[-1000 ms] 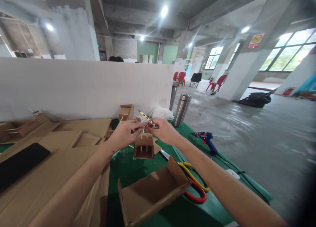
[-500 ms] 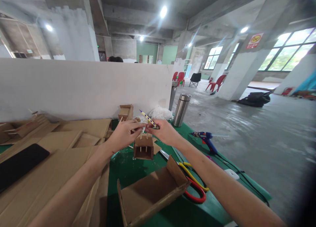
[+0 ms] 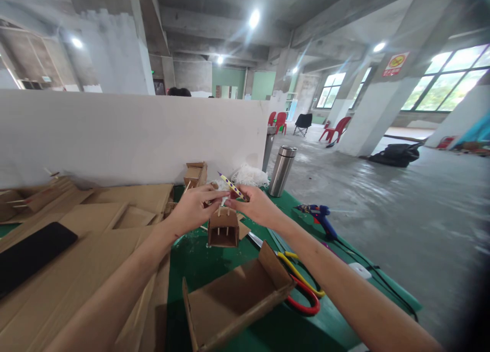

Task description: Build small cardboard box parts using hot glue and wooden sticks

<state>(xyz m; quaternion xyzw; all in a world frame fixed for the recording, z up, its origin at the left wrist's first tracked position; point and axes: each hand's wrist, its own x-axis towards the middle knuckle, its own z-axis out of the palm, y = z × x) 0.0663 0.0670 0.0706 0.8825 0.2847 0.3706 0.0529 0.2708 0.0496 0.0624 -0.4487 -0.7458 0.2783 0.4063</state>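
In my right hand [image 3: 255,205] is a patterned pencil [image 3: 233,186], pale with dark dots, its purple tip pointing up and left. My left hand [image 3: 196,205] is closed in a pinch close to the right fingertips. A small white piece [image 3: 223,202] shows between the two hands; which fingers grip it is hard to see. Just below them, a small open-ended cardboard box [image 3: 223,219] rests on the green table covering, with thin wooden sticks passing through its top. Nearer to me lies a larger cardboard tray [image 3: 237,296] with upright ends.
Scissors [image 3: 302,270] with yellow and red handles lie beside the tray. A blue glue gun [image 3: 321,218] with its cable and a steel flask [image 3: 282,172] stand along the right edge. Cardboard sheets [image 3: 92,270] and a black phone [image 3: 36,257] cover the left. A white partition [image 3: 126,137] rises behind.
The pencil and my fingertips have shifted very slightly. Both hands stay above the small box, and everything else keeps its place.
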